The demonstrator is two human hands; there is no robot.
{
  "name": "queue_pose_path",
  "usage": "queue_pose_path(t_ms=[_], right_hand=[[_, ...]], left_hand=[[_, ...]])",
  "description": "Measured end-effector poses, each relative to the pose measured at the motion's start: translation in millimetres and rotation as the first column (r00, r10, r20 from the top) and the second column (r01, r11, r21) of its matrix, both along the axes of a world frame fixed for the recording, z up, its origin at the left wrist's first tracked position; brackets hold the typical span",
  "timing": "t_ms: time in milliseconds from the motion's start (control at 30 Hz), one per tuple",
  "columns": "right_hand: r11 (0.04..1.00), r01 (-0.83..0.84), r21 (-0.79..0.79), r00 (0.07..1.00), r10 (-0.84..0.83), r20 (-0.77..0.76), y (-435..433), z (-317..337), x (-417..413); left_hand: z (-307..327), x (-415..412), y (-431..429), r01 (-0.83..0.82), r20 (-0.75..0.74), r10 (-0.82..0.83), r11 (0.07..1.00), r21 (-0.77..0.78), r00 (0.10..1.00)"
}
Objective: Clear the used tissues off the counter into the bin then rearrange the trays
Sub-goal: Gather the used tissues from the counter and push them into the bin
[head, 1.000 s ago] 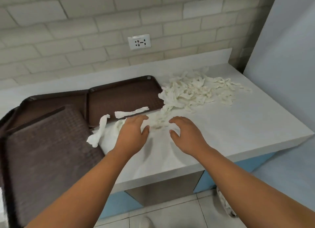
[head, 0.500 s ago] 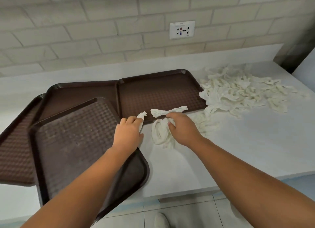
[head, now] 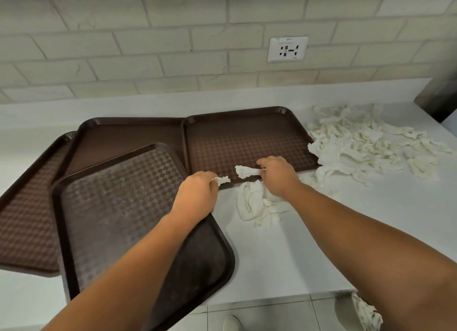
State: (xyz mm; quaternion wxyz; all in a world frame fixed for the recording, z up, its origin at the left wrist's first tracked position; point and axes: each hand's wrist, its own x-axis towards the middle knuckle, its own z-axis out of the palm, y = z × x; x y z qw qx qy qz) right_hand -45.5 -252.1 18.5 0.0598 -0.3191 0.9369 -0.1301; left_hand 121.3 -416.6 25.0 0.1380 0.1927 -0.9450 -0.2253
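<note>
1. left-hand grip (head: 197, 194): fingers curled, pinching a short tissue scrap (head: 223, 180). The scrap's free tip pokes out toward 3 o'clock. The hand is over the far right corner of the near tray (head: 118, 207).
2. right-hand grip (head: 277, 177): fingers curled round one end of a tissue strip (head: 244, 171). The strip's long axis runs about 9–3, free end toward 9, over the near rim of the right tray (head: 247, 137). The two held pieces sit near each other, not touching.
3. tissue clump (head: 252, 204): loose on the table (head: 284, 256), just at 6 o'clock of the right-hand grip and 4 o'clock of the left. The right hand is nearer.
4. tissue pile (head: 366, 145): most of the tissues, at 2 o'clock of the right-hand grip. It touches the right tray's right edge and is well apart from the left hand.
5. bin (head: 366, 313): on the floor at 5 o'clock, below the table edge and partly hidden by the right forearm. It has tissues in it and sits on the right arm's side.
6. Trays: four brown trays overlapping. The near tray rides on the back tray (head: 128, 132) and the far-left tray (head: 27, 207), and seems to overhang the front edge.
7. Judgement: clearing is at an early stage and the trays are not yet sorted. The next move likely turns on the clump at 6 o'clock, then a carry to 5 o'clock.
</note>
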Motion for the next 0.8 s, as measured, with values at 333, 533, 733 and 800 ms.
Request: queue_pose_path(t_ms=[333, 533, 733, 800], right_hand=[[0.981, -0.010, 0.192, 1.000, 0.006, 0.024, -12, -5, -7], [0.998, 0.058, -0.028, 0.990, -0.054, 0.134, -1, 5, -6], [0.889, 0.173, -0.424, 0.982, -0.122, 0.146, 41, 35, 1], [0.845, 0.191, -0.499, 0.979, -0.124, 0.164, 63, 47, 3]], left_hand=[[15, -15, 4, -0.117, -0.026, 0.124, 0.974, 0.193, 0.992], [20, -28, 24, -0.119, -0.048, 0.141, 0.941, 0.317, 0.989], [34, -38, 62, 0.014, -0.074, 0.020, 0.902, 0.431, 0.997], [42, -45, 83, 0.058, -0.027, -0.052, 0.888, 0.457, 0.998]])
